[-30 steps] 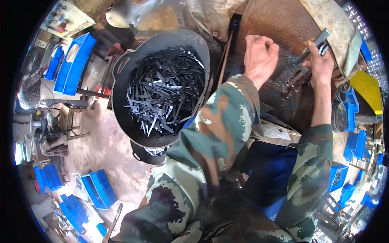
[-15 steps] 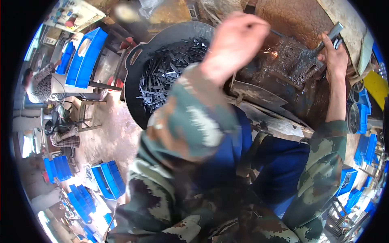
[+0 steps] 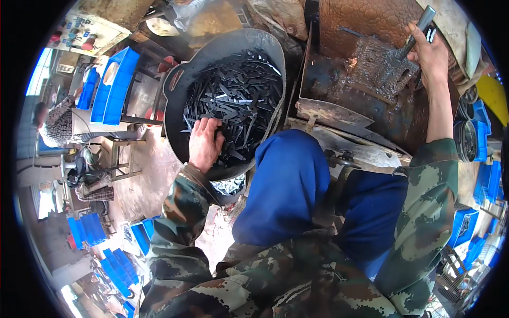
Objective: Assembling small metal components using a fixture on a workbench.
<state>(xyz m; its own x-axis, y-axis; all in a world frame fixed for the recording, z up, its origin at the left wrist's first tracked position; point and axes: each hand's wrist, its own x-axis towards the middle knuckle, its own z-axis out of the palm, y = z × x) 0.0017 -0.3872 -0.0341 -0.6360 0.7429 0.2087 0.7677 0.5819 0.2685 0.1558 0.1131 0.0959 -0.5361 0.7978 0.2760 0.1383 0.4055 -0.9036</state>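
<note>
A big round black pan (image 3: 177, 114) holds a heap of several flat dark metal blanks (image 3: 238, 100). My left hand (image 3: 204, 144) reaches into the pan's near side, its fingers curled down on the blanks; whether it grips one cannot be told. My right hand (image 3: 432, 50) is up at the far right, closed around a grey metal lever handle (image 3: 419, 24) of a rusty dark press machine (image 3: 382, 69). Both arms wear camouflage sleeves.
A rusted metal chute (image 3: 331, 114) slopes below the machine. My blue-trousered knees (image 3: 289, 180) sit under it. Blue plastic bins (image 3: 114, 87) stand at the left, more of them on the floor (image 3: 101, 233) and at the right (image 3: 480, 175). Another person (image 3: 55, 124) sits at far left.
My left hand left the machine's die area, swung across to the left and came down into the pan of blanks. My right hand stayed on the lever handle.
</note>
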